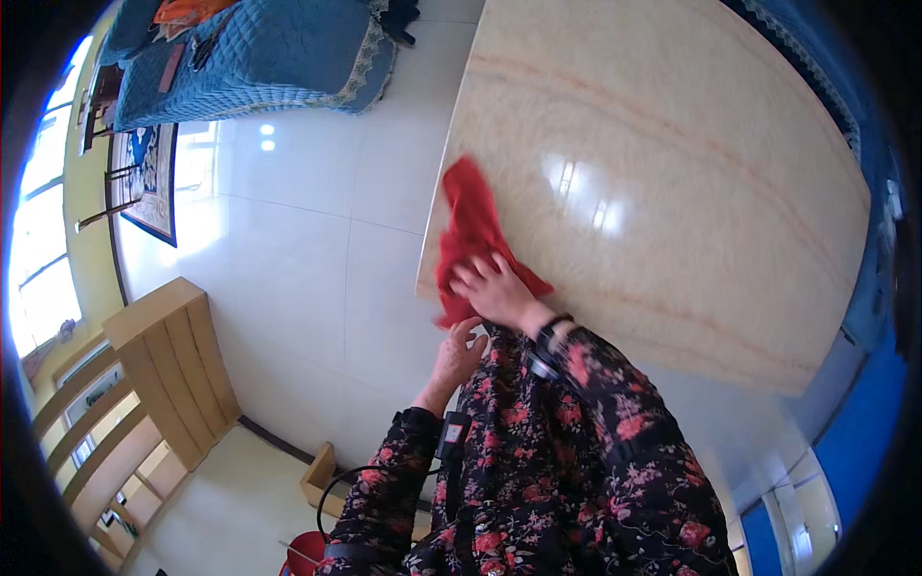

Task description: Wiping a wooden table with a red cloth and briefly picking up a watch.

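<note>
A red cloth (473, 206) lies bunched along the near left corner of a glossy cream marble tabletop (653, 192), part of it hanging over the edge. My right hand (495, 290) is spread flat on top of the cloth, fingers apart and pressing it down; the fingertips are a little blurred. Just below the cloth's lower end is my left hand (458, 355), off the tabletop, with its fingers loosely bent and nothing visible in them. Whether its fingertips touch the cloth I cannot tell.
A blue quilted sofa (279, 58) stands at the far left, and blue upholstery lines the table's right side. On the left are a wooden cabinet (178, 370) and a framed picture (144, 182). A red bucket (305, 555) sits at the lower left on the pale tiled floor (298, 278).
</note>
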`<state>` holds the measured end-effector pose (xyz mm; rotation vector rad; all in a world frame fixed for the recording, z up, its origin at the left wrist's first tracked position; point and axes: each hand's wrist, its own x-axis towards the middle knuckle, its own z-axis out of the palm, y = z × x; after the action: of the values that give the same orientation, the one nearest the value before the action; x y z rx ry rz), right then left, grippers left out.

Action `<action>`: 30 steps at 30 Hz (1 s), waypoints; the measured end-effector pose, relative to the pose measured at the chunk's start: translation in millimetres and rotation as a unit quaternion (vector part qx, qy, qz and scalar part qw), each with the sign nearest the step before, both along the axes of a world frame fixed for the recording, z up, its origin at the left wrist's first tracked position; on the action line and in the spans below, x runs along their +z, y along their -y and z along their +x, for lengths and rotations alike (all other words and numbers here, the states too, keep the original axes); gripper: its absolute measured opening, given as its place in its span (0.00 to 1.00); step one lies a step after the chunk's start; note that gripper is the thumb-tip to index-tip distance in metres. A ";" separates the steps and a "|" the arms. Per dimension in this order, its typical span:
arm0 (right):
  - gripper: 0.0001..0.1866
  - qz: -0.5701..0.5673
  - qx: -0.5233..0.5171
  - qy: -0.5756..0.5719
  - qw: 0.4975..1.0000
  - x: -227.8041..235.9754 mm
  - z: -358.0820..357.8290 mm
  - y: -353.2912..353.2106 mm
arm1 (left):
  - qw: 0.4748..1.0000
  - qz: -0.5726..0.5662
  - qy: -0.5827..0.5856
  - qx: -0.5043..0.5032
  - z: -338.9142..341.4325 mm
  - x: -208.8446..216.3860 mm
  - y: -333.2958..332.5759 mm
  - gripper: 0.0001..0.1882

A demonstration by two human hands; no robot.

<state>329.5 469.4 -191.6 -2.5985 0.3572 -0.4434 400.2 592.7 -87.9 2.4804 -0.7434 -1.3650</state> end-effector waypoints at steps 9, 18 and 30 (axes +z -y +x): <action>0.24 -0.036 -0.108 -0.131 0.985 -50.3 -146.6 87.4 | 0.995 0.095 0.043 0.009 27.2 -13.5 -88.5 0.20; 0.26 0.037 -0.465 -0.137 0.874 -34.3 -40.4 102.9 | 0.995 0.075 -0.001 -0.071 52.5 -21.7 -76.4 0.20; 0.29 0.121 -0.468 -0.294 0.824 -12.8 -48.0 -81.6 | 0.990 0.035 0.070 -0.120 277.3 14.1 -21.7 0.20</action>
<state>281.5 551.0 -204.4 -2.0699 1.7955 0.1376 677.5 614.4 -73.8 2.6336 -1.0736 -1.3219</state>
